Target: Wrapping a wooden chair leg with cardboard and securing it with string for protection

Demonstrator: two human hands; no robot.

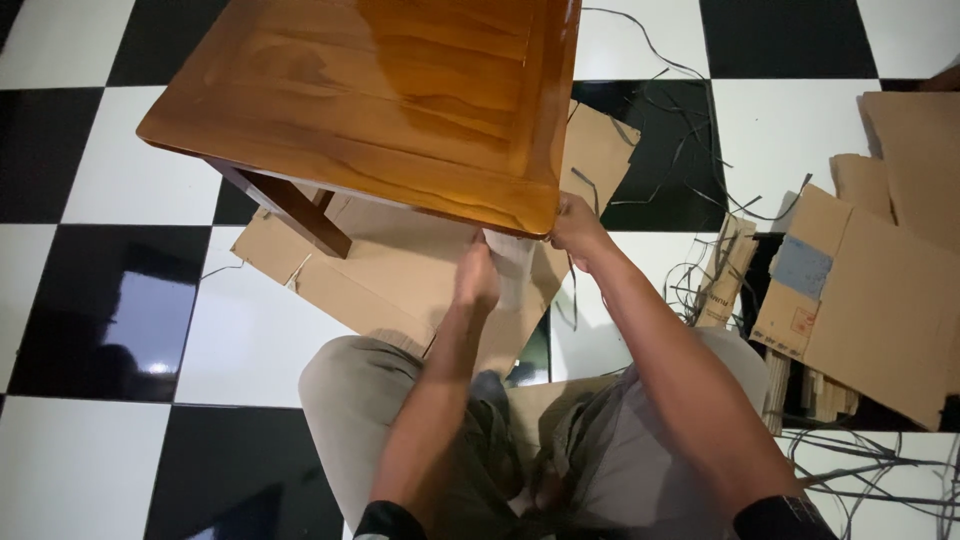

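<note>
Knees in grey trousers (400,400) fill the near edge as you crouch over the black-and-white checkered floor (130,180). Your left hand (477,277) and right hand (577,226) meet at the near corner of the glossy brown wooden table (380,90); the left pinches a pale strip of wrapping (512,255) just under that corner, while the right's fingers curl closed against the table edge. Flattened brown cardboard sheet (390,270) lies beneath the table. Further right lie loose cardboard pieces (880,290) and black plastic straps (680,150).
</note>
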